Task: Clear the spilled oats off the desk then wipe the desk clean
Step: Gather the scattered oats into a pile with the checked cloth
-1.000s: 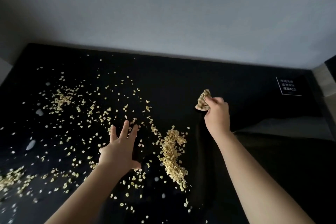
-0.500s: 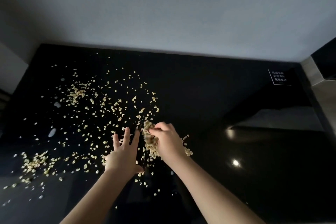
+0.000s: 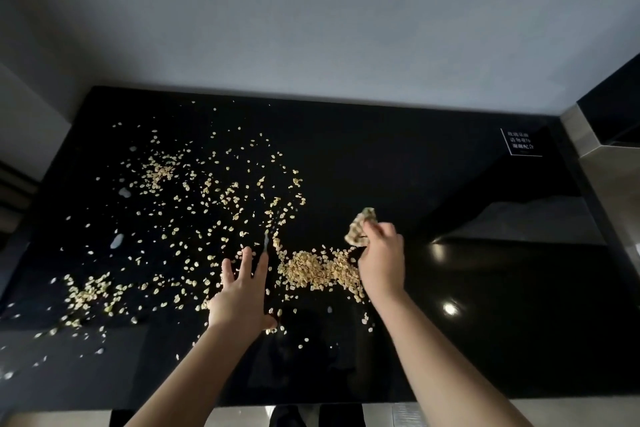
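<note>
Glossy black desk (image 3: 450,184) w/ flat pale oat flakes (image 3: 317,270); right hand (image 3: 381,260) grips crumpled cloth (image 3: 360,227), left hand (image 3: 239,291) flat, fingers spread.

The person's two forearms are showing bare along their whole visible length. The left hand (image 3: 239,300) and right hand (image 3: 381,263) are likewise appearing uncovered.

Both bare arms reach forward from the bottom of the view. The left hand (image 3: 242,291) is palm down at the bench (image 3: 450,184), with its fingers (image 3: 247,262) straight and spread apart. Its thumb sticks out to the right. The right hand (image 3: 381,260) is a bit farther forward and off to the right. Its fingers are curled and pinch a small crumpled cloth (image 3: 360,227).
</note>
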A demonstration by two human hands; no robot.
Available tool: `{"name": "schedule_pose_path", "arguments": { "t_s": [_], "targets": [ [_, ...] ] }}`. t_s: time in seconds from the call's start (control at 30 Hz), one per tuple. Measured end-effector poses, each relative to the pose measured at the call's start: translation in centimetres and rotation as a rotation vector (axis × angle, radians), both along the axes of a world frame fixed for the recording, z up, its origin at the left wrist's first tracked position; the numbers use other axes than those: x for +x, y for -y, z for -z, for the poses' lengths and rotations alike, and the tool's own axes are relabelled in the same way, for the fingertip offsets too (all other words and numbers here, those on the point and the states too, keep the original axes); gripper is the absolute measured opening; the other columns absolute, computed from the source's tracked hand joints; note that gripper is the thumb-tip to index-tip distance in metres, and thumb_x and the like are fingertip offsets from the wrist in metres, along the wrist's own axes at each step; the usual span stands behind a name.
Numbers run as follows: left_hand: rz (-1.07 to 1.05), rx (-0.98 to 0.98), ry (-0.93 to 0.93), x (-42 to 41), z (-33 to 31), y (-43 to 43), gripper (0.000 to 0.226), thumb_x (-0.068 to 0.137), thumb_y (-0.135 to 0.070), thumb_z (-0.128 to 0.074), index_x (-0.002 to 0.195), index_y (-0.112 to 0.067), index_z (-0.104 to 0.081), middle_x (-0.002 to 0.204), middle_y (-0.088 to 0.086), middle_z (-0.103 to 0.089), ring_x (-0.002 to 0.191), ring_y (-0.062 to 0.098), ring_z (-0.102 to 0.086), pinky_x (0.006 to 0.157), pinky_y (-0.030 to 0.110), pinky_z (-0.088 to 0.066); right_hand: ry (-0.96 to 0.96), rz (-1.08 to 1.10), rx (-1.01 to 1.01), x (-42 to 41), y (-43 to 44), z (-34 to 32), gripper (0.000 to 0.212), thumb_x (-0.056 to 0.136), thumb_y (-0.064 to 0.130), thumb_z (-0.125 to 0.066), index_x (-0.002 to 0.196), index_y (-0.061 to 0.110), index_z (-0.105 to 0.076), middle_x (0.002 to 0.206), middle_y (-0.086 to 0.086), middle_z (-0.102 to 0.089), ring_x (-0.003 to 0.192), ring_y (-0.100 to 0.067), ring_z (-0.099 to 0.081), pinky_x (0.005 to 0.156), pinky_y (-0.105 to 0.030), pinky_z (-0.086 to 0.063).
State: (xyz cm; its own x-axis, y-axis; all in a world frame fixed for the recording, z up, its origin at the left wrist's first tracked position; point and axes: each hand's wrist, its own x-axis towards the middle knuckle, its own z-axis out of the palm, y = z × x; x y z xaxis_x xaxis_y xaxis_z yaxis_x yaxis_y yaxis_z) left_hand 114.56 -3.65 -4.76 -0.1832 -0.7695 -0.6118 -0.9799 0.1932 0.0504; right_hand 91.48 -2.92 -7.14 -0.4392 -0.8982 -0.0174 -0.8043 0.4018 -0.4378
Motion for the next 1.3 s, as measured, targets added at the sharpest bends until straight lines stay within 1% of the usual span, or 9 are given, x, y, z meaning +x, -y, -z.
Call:
{"name": "schedule_pose_path", "arguments": {
  "t_s": [0.17,0.33,0.5,0.7,0.9,1.03,1.1,1.2,1.3],
  "targets": [
    [-0.003,-0.002,-0.014,0.1,-0.1,-0.4,0.121,0.075,-0.05,-0.074,0.149,-0.03,0.02,0.157,-0.003,0.026,0.146,0.035,0.013,0.09,0.047,-0.054,0.101,-0.214,0.007,7.5,-1.1,-0.3,0.036,0.086,0.001,-0.06,0.12,0.012,-0.065,0.12,-0.003,-0.058,0.106,-0.025,-0.05,0.075,-0.033,-0.054],
    [-0.007,0.001,-0.023,0.5,-0.1,-1.3,0.119,0.076,-0.047,-0.075,0.151,-0.029,0.016,0.157,-0.005,0.025,0.146,0.035,0.012,0.091,0.045,-0.054,0.224,-0.348,0.036,9.2,-1.1,-0.4,0.044,0.089,-0.007,-0.051,0.123,0.017,-0.063,0.115,0.002,-0.055,0.101,-0.019,-0.05,0.079,-0.033,-0.053],
    [0.007,-0.012,-0.042,1.2,-0.4,-2.6,0.114,0.078,-0.045,-0.073,0.151,-0.028,0.012,0.158,-0.005,0.022,0.147,0.034,0.009,0.087,0.038,-0.055,0.181,-0.102,-0.149,3.1,-2.2,-1.9,0.043,0.082,-0.009,-0.055,0.117,0.012,-0.068,0.107,-0.005,-0.06,0.092,-0.019,-0.059,0.08,-0.03,-0.054],
    [0.004,-0.035,-0.038,1.5,-0.7,-3.2,0.11,0.08,-0.044,-0.072,0.151,-0.028,0.01,0.159,-0.007,0.02,0.147,0.031,0.008,0.085,0.036,-0.055,0.038,0.238,0.056,-1.1,-6.6,-0.4,0.049,0.083,-0.005,-0.057,0.127,0.017,-0.062,0.114,-0.01,-0.053,0.104,-0.029,-0.053,0.084,-0.034,-0.049],
    [0.002,-0.052,-0.025,1.6,-0.7,-3.4,0.107,0.081,-0.046,-0.07,0.152,-0.027,0.007,0.159,-0.008,0.017,0.148,0.028,0.006,0.084,0.035,-0.053,0.087,0.047,0.083,6.8,-5.1,-0.6,0.045,0.086,0.001,-0.06,0.126,0.022,-0.06,0.12,-0.002,-0.052,0.101,-0.02,-0.049,0.075,-0.021,-0.042],
    [-0.032,-0.059,-0.055,1.8,-0.7,-3.8,0.103,0.081,-0.045,-0.071,0.152,-0.028,0.002,0.16,-0.01,0.013,0.148,0.026,0.005,0.089,0.037,-0.051,0.172,-0.121,0.175,10.8,-3.7,-1.1,0.047,0.089,0.0,-0.055,0.13,0.022,-0.057,0.123,-0.001,-0.048,0.108,-0.021,-0.047,0.084,-0.028,-0.049],
    [-0.034,-0.064,-0.065,2.0,-0.6,-3.9,0.101,0.082,-0.044,-0.071,0.152,-0.027,0.0,0.16,-0.01,0.011,0.148,0.026,0.004,0.089,0.037,-0.051,0.25,-0.169,0.147,10.6,-3.5,-1.2,0.042,0.09,0.0,-0.054,0.127,0.019,-0.061,0.116,-0.003,-0.05,0.106,-0.021,-0.052,0.085,-0.03,-0.051],
    [-0.039,-0.074,-0.075,2.3,-0.3,-4.2,0.102,0.082,-0.043,-0.071,0.152,-0.026,0.002,0.16,-0.01,0.011,0.148,0.025,0.004,0.091,0.039,-0.052,0.321,-0.132,-0.025,7.7,-3.7,-1.7,0.033,0.09,-0.001,-0.053,0.115,0.015,-0.068,0.104,-0.001,-0.055,0.093,-0.01,-0.057,0.083,-0.02,-0.05],
    [-0.027,-0.08,-0.068,2.4,-0.2,-4.9,0.106,0.082,-0.046,-0.069,0.152,-0.023,0.007,0.16,-0.006,0.017,0.148,0.026,0.005,0.1,0.042,-0.047,0.263,-0.019,-0.031,3.2,-4.6,-2.6,0.04,0.088,-0.004,-0.053,0.122,0.012,-0.065,0.107,-0.008,-0.056,0.093,-0.013,-0.056,0.088,-0.019,-0.044]
  ]
}}
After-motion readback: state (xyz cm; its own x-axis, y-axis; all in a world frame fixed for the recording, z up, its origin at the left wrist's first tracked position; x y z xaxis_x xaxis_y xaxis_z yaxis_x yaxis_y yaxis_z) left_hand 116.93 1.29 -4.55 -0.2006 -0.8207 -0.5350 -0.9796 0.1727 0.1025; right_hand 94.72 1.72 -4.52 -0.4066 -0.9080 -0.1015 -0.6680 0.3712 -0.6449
